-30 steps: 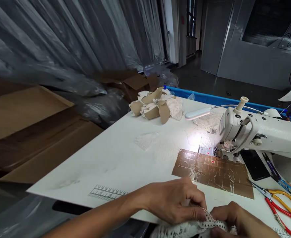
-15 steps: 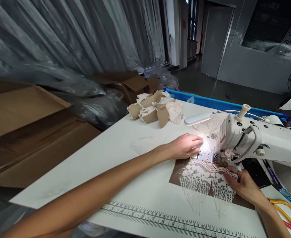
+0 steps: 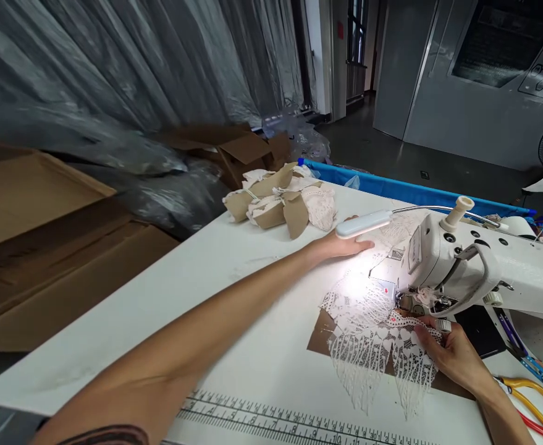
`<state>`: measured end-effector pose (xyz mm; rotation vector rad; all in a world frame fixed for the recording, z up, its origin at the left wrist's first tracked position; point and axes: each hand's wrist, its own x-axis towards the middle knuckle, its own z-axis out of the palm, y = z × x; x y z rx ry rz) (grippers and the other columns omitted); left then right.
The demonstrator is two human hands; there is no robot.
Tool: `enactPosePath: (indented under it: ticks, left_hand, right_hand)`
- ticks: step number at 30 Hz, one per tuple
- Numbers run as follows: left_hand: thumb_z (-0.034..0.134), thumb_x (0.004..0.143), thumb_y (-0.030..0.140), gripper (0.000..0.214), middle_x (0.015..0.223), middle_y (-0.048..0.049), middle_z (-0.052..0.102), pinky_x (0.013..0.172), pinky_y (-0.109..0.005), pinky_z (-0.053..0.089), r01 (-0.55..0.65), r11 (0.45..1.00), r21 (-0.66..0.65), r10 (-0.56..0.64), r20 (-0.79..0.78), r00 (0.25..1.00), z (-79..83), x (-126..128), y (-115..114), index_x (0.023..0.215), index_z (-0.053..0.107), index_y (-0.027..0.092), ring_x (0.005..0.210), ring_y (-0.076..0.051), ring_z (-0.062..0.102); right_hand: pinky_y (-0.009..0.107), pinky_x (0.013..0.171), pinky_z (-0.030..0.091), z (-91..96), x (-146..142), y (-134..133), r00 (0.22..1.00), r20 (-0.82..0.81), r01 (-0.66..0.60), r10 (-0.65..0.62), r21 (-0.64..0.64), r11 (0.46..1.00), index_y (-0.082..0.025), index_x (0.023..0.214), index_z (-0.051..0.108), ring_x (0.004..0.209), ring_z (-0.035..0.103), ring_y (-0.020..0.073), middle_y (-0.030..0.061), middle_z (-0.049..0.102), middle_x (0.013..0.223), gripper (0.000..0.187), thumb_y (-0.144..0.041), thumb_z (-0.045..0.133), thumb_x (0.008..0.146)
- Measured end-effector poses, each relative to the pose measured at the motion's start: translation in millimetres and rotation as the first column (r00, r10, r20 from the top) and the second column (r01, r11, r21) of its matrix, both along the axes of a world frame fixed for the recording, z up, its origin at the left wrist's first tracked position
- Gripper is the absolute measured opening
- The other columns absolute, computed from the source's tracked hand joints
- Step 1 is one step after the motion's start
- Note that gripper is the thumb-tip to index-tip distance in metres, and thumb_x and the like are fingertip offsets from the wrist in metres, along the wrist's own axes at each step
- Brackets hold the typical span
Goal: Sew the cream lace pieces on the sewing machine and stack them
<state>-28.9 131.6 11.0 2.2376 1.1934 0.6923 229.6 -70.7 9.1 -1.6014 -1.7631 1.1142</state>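
Note:
My left hand point(image 3: 340, 245) reaches out past the sewing machine's needle area, its thumb stretched apart from the fingers. A pale lamp head point(image 3: 364, 225) covers part of that hand, near more white lace point(image 3: 398, 233) lying behind the needle. My right hand point(image 3: 454, 351) pinches the scalloped edge of a white fringed lace piece point(image 3: 359, 355) in front of the presser foot. Another lace layer point(image 3: 357, 304) overlaps its left part under the bright light. Brown paper point(image 3: 320, 334) lies beneath them. The white sewing machine point(image 3: 516, 266) stands at the right.
Tied bundles of lace and brown card point(image 3: 271, 207) lie at the table's back. A printed ruler point(image 3: 271, 417) runs along the front edge. Yellow-handled scissors point(image 3: 537, 395) and blue snips point(image 3: 537, 369) are at right. Cardboard boxes point(image 3: 67, 272) stand left; a blue bin edge point(image 3: 391, 185) lies beyond.
My left hand has left the lit spot beside the needle and moved back behind the lamp head. A lace layer now overlaps the fringed piece. My right hand keeps its hold.

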Motion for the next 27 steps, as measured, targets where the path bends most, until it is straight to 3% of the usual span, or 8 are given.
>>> enactPosePath:
  ticks: [5,9,14,17,22,24,27]
  left_hand:
    - [0.056,0.085,0.039,0.024,0.108,-0.011,0.064,0.091,-0.039,0.048,0.052,0.986,-0.159,-0.036,0.105,0.994,-1.4,6.9,-4.5,0.092,0.059,0.016,0.1,-0.024,0.061]
    - [0.056,0.085,0.034,0.031,0.107,-0.0118,0.064,0.077,-0.033,0.052,0.124,0.957,-0.263,-0.074,0.195,0.978,5.0,-4.0,-14.0,0.11,0.057,0.016,0.088,-0.019,0.063]
    - [0.058,0.08,0.024,0.043,0.125,-0.0143,0.059,0.081,-0.03,0.051,0.227,0.916,-0.331,-0.122,0.309,0.943,13.5,-13.5,-25.5,0.123,0.054,0.017,0.108,-0.02,0.06]
    - [0.058,0.08,0.026,0.049,0.122,-0.014,0.063,0.081,-0.03,0.05,0.332,0.853,-0.402,-0.179,0.372,0.911,24.6,-17.0,-38.0,0.128,0.053,0.015,0.104,-0.019,0.062]
    - [0.053,0.08,0.023,0.036,0.099,-0.0069,0.073,0.068,-0.024,0.049,0.511,0.704,-0.493,-0.471,0.214,0.856,51.1,-28.0,-66.5,0.112,0.069,0.016,0.083,-0.017,0.066]
    - [0.054,0.077,0.02,0.035,0.099,-0.0053,0.074,0.068,-0.024,0.05,0.525,0.715,-0.462,-0.537,0.119,0.835,58.3,-32.6,-72.9,0.107,0.072,0.018,0.086,-0.017,0.067]
    - [0.059,0.077,0.024,0.027,0.103,-0.0049,0.074,0.078,-0.027,0.051,0.517,0.78,-0.352,-0.536,0.05,0.843,62.5,-36.7,-73.4,0.099,0.074,0.02,0.096,-0.02,0.066]
  right_hand:
    - [0.025,0.056,0.04,-1.6,0.0,0.1,1.0,0.003,0.013,-0.013,0.04,0.999,-0.016,0.078,0.067,0.06,0.045,0.0142,0.0006,0.051,0.06,0.051,-0.062,0.047,0.09]
    - [0.026,0.059,0.044,0.8,-2.3,0.9,1.0,-0.003,0.02,-0.02,0.078,0.997,-0.018,0.077,0.07,0.063,0.051,0.0178,0.0014,0.051,0.057,0.05,-0.062,0.049,0.087]
    - [0.027,0.062,0.047,3.0,-4.5,1.9,1.0,0.007,0.022,-0.023,0.104,0.994,-0.02,0.088,0.074,0.063,0.053,0.0187,0.0014,0.053,0.057,0.051,-0.064,0.048,0.087]
    - [0.028,0.064,0.048,3.8,-4.5,1.8,1.0,0.02,0.016,-0.018,0.098,0.995,-0.02,0.09,0.075,0.064,0.055,0.0193,0.002,0.055,0.059,0.053,-0.064,0.046,0.087]
    - [0.029,0.068,0.049,4.8,-3.9,1.1,1.0,0.026,0.011,-0.013,0.089,0.996,-0.019,0.1,0.075,0.068,0.058,0.0202,0.0042,0.063,0.067,0.054,-0.062,0.046,0.089]
    - [0.029,0.068,0.049,3.7,-3.2,1.0,0.999,0.026,0.021,-0.023,0.089,0.996,-0.018,0.099,0.076,0.068,0.059,0.0203,0.0039,0.063,0.066,0.054,-0.063,0.046,0.088]
    - [0.029,0.067,0.05,-0.2,-1.6,0.7,0.999,0.024,0.032,-0.034,0.075,0.997,-0.018,0.101,0.076,0.067,0.058,0.0196,0.0034,0.062,0.065,0.055,-0.063,0.048,0.088]
